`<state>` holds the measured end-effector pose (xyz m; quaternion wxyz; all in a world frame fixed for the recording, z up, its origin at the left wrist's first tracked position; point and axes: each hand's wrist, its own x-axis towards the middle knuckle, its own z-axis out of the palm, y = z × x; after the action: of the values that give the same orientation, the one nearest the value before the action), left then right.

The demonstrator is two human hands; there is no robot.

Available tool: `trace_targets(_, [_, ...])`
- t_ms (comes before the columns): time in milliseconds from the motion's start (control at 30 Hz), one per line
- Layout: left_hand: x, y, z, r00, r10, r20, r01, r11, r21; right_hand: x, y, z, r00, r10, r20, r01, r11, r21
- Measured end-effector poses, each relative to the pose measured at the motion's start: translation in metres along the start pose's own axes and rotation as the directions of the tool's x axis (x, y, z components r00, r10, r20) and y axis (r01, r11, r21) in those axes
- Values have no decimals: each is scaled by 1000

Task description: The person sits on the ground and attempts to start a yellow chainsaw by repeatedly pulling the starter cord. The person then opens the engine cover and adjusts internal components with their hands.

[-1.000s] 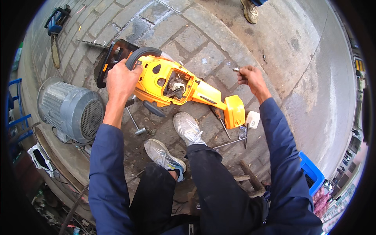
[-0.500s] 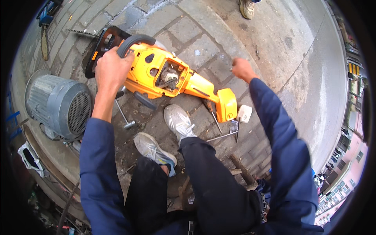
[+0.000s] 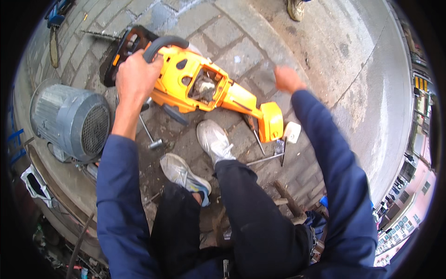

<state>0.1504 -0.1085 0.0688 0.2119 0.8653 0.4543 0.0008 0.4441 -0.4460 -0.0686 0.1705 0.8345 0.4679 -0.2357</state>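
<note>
An orange chainsaw [image 3: 173,80] sits on the paving in front of my feet, its top cover off and the engine bared in the opening. My left hand [image 3: 134,76] is wrapped round its black front handle [image 3: 168,42]. Out to the right of the saw, my right hand [image 3: 288,79] is raised in a fist, slightly blurred; what it grips is hidden, and no cord shows clearly. Beside the orange rear handle lie a white plastic piece [image 3: 292,132], a screwdriver [image 3: 259,142] and a thin metal rod tool [image 3: 265,160]. A T-shaped wrench [image 3: 155,144] rests left of my shoes.
A grey electric motor [image 3: 69,122] stands close on the left. At the far left is a blue tool [image 3: 55,21] with a long blade. Another person's shoe [image 3: 296,9] shows at the top. A wooden stool [image 3: 290,202] is by my right leg.
The chainsaw's front has shifted slightly up and to the right with my left hand on it. My right fist stays at nearly the same place, now more blurred.
</note>
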Motion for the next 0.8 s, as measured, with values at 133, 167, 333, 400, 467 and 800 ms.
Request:
trace_targets(133, [-4,-5,-1,998,-57,5,57,998,28,-12,-4,-35,945,310,-106,-197,795,574])
trace_targets(167, [-5,-14,-2,998,-68,0,68,996,58,-12,-26,-90,947,309,-88,-167,708,686])
trace_targets(333, [-9,-15,-8,993,-113,29,112,993,42,-34,-41,-258,747,-153,-647,465,-575,673])
trace_targets(400, [-6,-12,-8,993,-113,41,111,993,51,-30,-20,-210,901,249,-355,434,-495,753])
trace_targets(467, [-2,-1,-3,996,-82,38,81,996,26,-13,-9,-80,943,-241,-230,332,657,677])
trace_targets(800, [-10,-24,-4,997,-68,-34,71,995,74,-29,-39,-242,890,-38,-455,431,-257,865])
